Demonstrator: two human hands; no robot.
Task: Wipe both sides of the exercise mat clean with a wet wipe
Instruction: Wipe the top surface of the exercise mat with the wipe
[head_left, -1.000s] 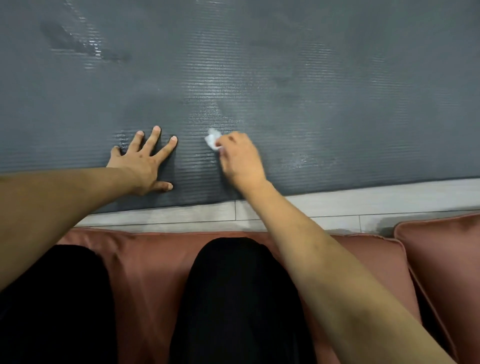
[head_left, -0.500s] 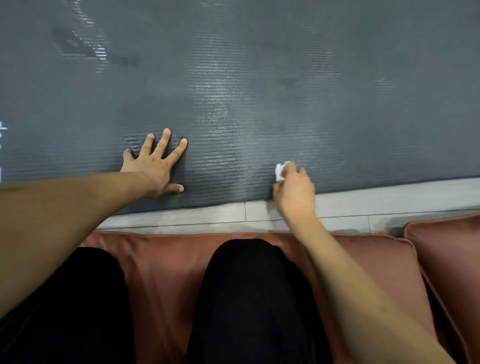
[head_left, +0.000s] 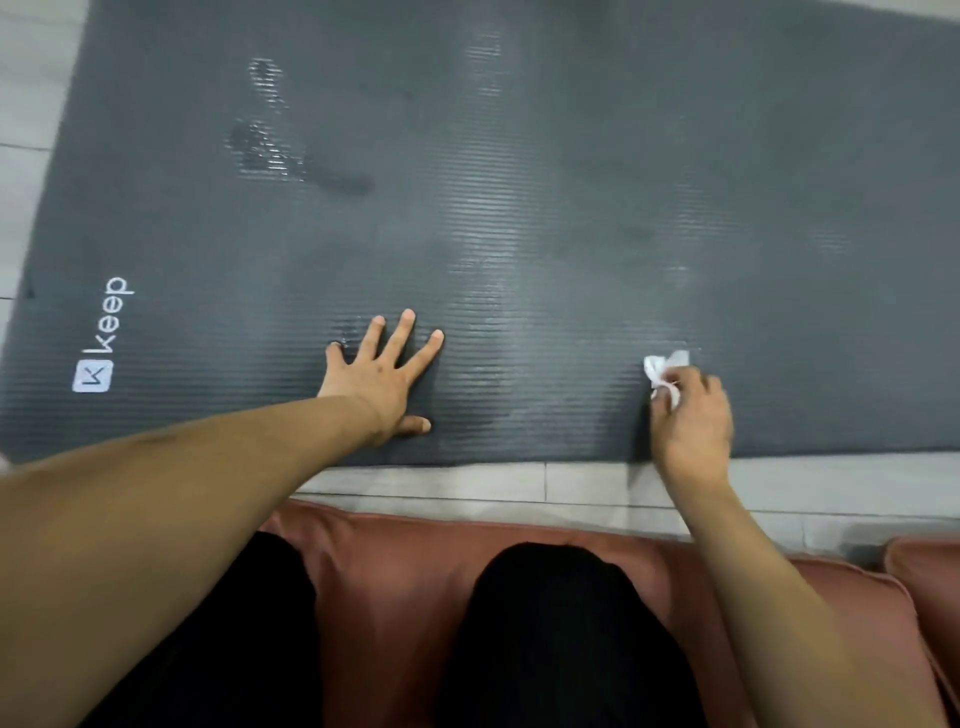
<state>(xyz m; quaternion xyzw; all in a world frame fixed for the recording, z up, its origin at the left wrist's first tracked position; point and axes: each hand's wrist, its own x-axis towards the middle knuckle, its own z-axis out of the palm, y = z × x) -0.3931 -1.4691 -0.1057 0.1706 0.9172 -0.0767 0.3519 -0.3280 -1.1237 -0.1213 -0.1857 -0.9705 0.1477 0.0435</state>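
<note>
**Wiping the mat near its front edge**

Lying flat on the floor (head_left: 426, 480), the dark ribbed mat (head_left: 571, 182) is marked with wet streaks and a white "keep" logo (head_left: 104, 338) toward its left end. A crumpled white wipe (head_left: 662, 371) is pinched in the curled fingers of the right hand (head_left: 693, 421) and pressed onto the mat by the front edge. The left hand (head_left: 382, 382) is laid flat, fingers spread, on the mat. A reddish cushion (head_left: 405, 571) is seen before the floor strip.

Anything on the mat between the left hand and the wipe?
Head view: nothing but bare exercise mat, streaked wet, between the left hand and the wet wipe.
</note>
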